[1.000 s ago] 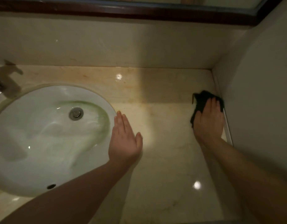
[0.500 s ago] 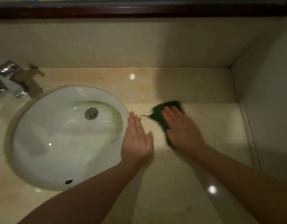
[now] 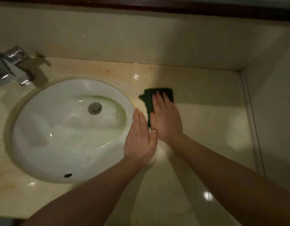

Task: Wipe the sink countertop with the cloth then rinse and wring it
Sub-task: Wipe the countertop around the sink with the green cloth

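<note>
Two hands mid-wipe, frame centre.
My right hand (image 3: 167, 121) presses the cloth (image 3: 150, 98) flat-fingered; left hand (image 3: 140, 139) rests open; rinsing next.

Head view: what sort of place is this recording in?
Most likely a bathroom vanity. A white oval basin is sunk into a marble-look countertop, with a chrome tap behind it and a dark frame, possibly a mirror's, above the backsplash.

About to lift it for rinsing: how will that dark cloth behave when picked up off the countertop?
Likely floppy: the cloth lies flat under the right hand, its left edge ragged. Probably light, perhaps damp and a little clingy on the glossy countertop. It should slide easily, not roll.
</note>
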